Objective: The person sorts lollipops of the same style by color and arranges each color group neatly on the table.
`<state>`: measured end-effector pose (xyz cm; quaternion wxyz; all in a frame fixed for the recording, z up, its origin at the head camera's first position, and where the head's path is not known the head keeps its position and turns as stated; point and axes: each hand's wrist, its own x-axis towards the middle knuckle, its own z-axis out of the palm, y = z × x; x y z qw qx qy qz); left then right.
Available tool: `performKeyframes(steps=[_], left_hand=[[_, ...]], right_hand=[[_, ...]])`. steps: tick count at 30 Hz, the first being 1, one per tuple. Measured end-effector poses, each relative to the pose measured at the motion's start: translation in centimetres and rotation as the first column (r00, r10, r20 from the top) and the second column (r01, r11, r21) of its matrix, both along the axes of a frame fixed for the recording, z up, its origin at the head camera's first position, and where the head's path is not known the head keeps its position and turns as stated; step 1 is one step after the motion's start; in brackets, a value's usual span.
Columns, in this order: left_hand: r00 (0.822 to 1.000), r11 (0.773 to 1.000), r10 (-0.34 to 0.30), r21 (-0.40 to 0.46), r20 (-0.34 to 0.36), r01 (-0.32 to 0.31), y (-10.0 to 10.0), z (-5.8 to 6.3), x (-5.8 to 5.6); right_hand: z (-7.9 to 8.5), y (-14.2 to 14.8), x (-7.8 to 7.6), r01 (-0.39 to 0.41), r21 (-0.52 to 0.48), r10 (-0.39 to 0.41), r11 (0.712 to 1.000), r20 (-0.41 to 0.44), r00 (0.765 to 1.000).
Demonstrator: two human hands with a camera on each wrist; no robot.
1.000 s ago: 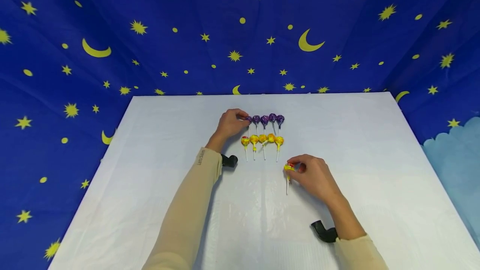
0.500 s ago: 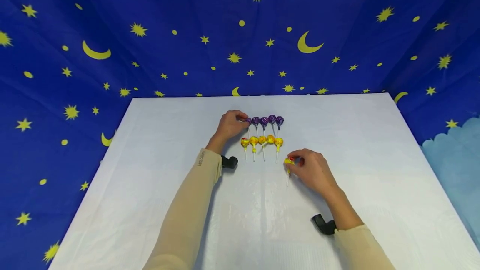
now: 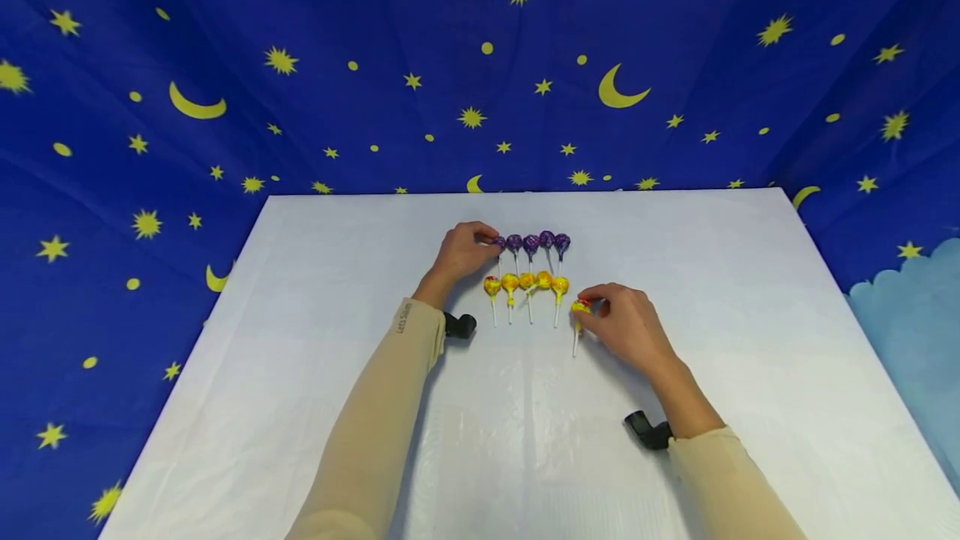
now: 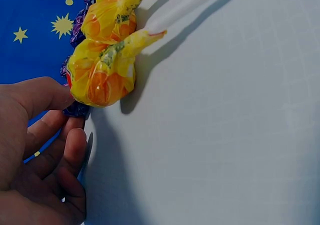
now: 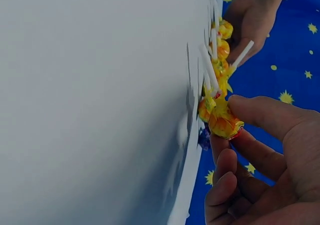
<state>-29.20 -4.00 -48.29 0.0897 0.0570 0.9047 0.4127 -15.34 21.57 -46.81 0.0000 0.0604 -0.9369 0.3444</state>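
My left hand [image 3: 463,252] pinches the head of the leftmost purple lollipop [image 3: 500,242] in the back row; in the left wrist view that candy is mostly hidden behind a yellow lollipop [image 4: 100,75]. Right of it stretch several more purple lollipops [image 3: 531,245], sticks toward me. In front lies a row of yellow lollipops [image 3: 510,282], one of them with its stick slanting left. My right hand [image 3: 624,325] holds another yellow lollipop [image 5: 225,120] by its head between thumb and fingers, just right of and nearer than the yellow row, its stick pointing toward me.
A white-covered table [image 3: 495,457] carries everything. Black curved wrist pieces [image 3: 460,325] show at both wrists, with beige sleeves [image 3: 375,415] behind them. A blue cloth [image 3: 360,107] with yellow stars and moons hangs beyond the table's back edge.
My right hand has moved away from me with its yellow lollipop, closer to the right end of the yellow row. The left hand has stayed at the leftmost purple lollipop.
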Motion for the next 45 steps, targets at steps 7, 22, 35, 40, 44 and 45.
performKeyframes(steps=[7, 22, 35, 40, 44, 45], left_hand=[[1.000, 1.000, 0.001, 0.004, -0.019, -0.001, -0.1, 0.2, 0.1], [0.999, 1.000, -0.026, 0.002, -0.040, 0.026, 0.4, -1.2, 0.2], [0.999, 1.000, -0.017, -0.022, -0.040, 0.016, 0.6, -0.5, 0.0], [0.999, 0.999, -0.017, -0.028, -0.044, 0.016, 0.5, -0.4, 0.0], [0.999, 1.000, -0.011, -0.026, -0.036, 0.010, 0.2, -0.3, 0.1], [0.999, 1.000, -0.010, -0.024, -0.034, 0.009, 0.1, -0.3, 0.2]], right_hand=[[0.4, 0.4, -1.2, -0.009, 0.005, 0.009, 1.000, 0.008, 1.000], [-0.3, 0.2, -2.6, 0.020, 0.063, -0.020, 0.998, -0.002, 1.000], [-0.5, 0.3, -3.5, 0.030, 0.041, -0.031, 0.999, 0.030, 0.999], [-0.7, 0.2, -3.7, 0.027, 0.026, -0.028, 0.999, 0.030, 0.999], [-0.8, 0.0, -3.9, 0.019, 0.019, -0.020, 1.000, 0.034, 0.999], [-0.8, 0.0, -3.9, 0.017, 0.018, -0.018, 1.000, 0.036, 0.999]])
